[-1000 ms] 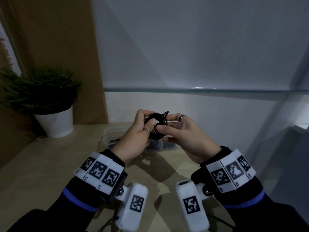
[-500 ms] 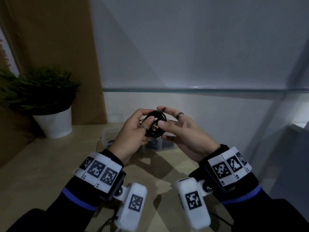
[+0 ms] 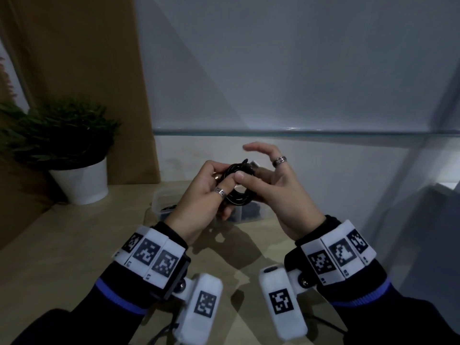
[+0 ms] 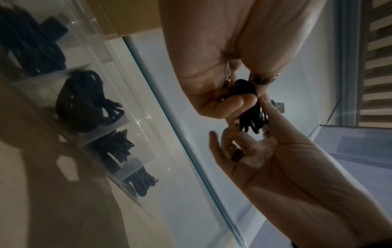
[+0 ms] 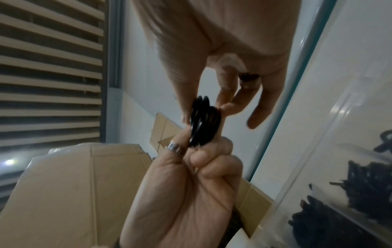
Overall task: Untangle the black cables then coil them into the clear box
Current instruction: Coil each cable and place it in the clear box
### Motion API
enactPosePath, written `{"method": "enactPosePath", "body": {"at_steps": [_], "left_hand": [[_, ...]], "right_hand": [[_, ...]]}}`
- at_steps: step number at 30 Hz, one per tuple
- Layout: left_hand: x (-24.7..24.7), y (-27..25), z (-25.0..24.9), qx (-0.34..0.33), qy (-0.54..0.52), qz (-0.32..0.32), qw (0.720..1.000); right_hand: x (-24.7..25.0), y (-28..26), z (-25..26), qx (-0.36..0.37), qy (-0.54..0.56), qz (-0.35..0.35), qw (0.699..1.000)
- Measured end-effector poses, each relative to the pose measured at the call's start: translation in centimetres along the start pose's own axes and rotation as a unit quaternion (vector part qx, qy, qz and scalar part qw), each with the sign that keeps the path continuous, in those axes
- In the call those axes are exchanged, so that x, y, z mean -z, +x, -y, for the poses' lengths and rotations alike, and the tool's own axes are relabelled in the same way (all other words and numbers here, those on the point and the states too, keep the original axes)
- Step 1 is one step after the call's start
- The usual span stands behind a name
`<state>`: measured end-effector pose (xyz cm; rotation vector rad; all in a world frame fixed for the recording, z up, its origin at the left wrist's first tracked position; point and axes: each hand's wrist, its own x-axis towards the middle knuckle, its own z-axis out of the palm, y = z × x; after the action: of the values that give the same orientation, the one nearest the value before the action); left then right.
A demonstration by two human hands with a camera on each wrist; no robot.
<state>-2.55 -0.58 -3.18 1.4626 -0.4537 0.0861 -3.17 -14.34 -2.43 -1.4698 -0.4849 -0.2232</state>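
Broadly, a pale wooden table [image 3: 62, 257] carries everything, with a white wall and a glass ledge [image 3: 298, 132] behind it. Taking the clear box [image 3: 159, 202] as the landmark: it sits on the table directly beneath and just behind the two hands, and the left wrist view shows its divided compartments [image 4: 118, 127] each holding a bundle of black cable [image 4: 82, 104]. Far to the left of the box stands a potted plant [image 3: 62, 135] in a white pot, against a brown board.

Above the box, both hands meet around one coiled black cable [image 3: 239, 188], held in the air and not touching the box. The left hand [image 3: 201, 207] has its fingers curled round the lower side of the coil, ring on the thumb. The right hand [image 3: 276, 195] pinches the coil's near side between thumb and lower fingers, while its ringed finger and forefinger lift loosely above. A connector end [image 4: 277, 105] pokes out behind the coil, away from the person.
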Motion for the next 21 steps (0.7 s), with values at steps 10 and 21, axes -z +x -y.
{"method": "enactPosePath", "body": {"at_steps": [10, 21], "left_hand": [[1.6, 1.1, 0.5, -0.002, 0.098, -0.108, 0.989], [1.3, 1.0, 0.7, 0.01, 0.041, -0.066, 0.997]], "right_hand": [[-0.8, 0.0, -0.1, 0.097, -0.205, -0.084, 0.97], [-0.3, -0.1, -0.3, 0.016, -0.258, 0.014, 0.966]]}}
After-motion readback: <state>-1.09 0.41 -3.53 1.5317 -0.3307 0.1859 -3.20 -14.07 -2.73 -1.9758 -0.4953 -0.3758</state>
